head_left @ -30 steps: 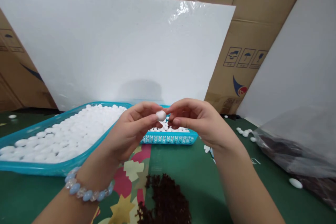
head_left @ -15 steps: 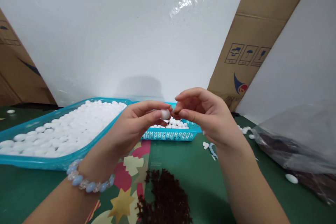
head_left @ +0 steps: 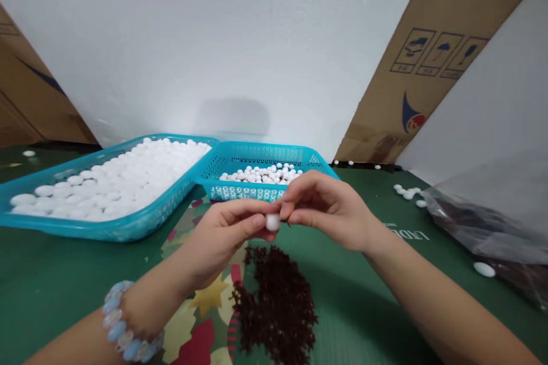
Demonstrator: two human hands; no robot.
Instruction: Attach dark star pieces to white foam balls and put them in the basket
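Here's the delicate bit: the left hand [head_left: 233, 225] pinches one white ball [head_left: 273, 222] between thumb and fingers, up in the air above the heap of dark brown pieces [head_left: 280, 308], and the right hand [head_left: 329, 211] closes in from the other side, fingertips nipped on what looks like a small brown piece [head_left: 286, 219], mostly hidden. The danger, I'd say, is a slip: round and apparently smooth, the ball could squirt out if the right hand pushes off-centre, drop into the heap or roll across the green desk [head_left: 351, 302]. Press too hard and that thin-looking piece might bend or snap. Those fingertips crowd together, too, hiding the contact, so a crooked join could pass unnoticed. Behind, the perforated basket [head_left: 257, 152] holds more balls, well clear of the left wrist's beads [head_left: 124, 328].
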